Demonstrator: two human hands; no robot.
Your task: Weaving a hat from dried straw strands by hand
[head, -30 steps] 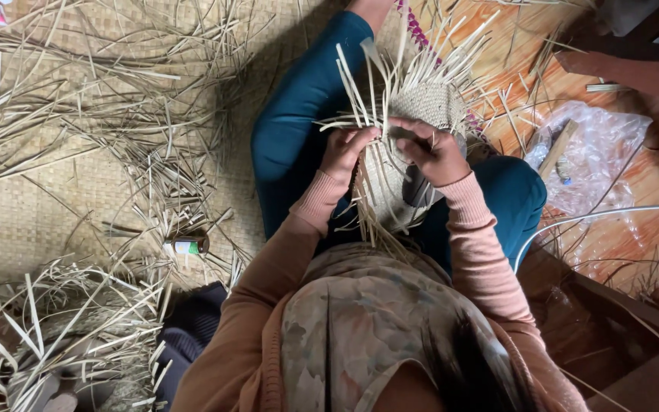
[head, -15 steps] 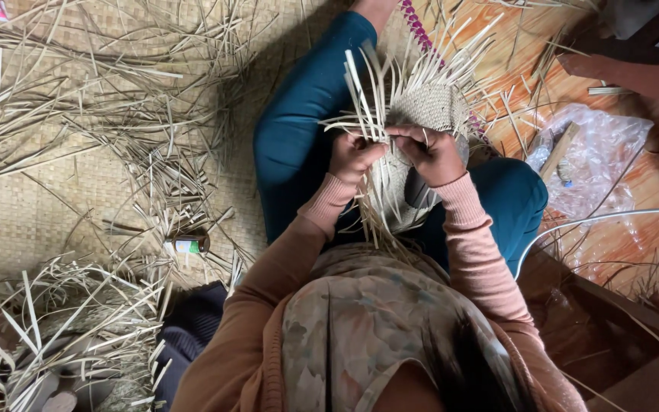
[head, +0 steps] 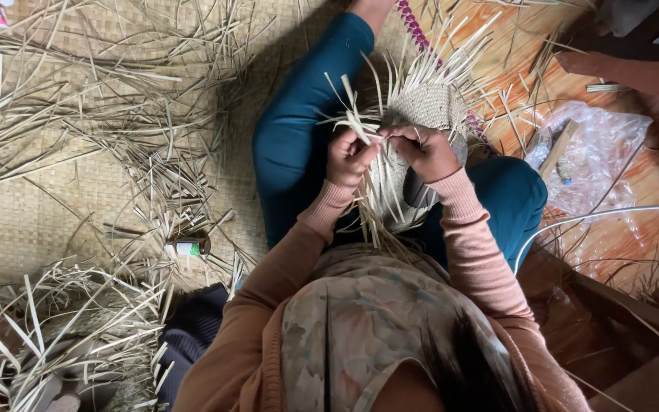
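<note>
We see the left hand (head: 351,156) and right hand (head: 425,151) close together over the lap, fingers curled and pinching thin, flat straw strips (head: 360,126) at the rim of a half-woven basket (head: 429,107). The basket's tight, pale weave is rounded, with loose stiff ends fanning outward. It rests on teal-trousered legs above the woven mat (head: 32,221), where dry straw (head: 116,137) lies scattered toward the left edge.
</note>
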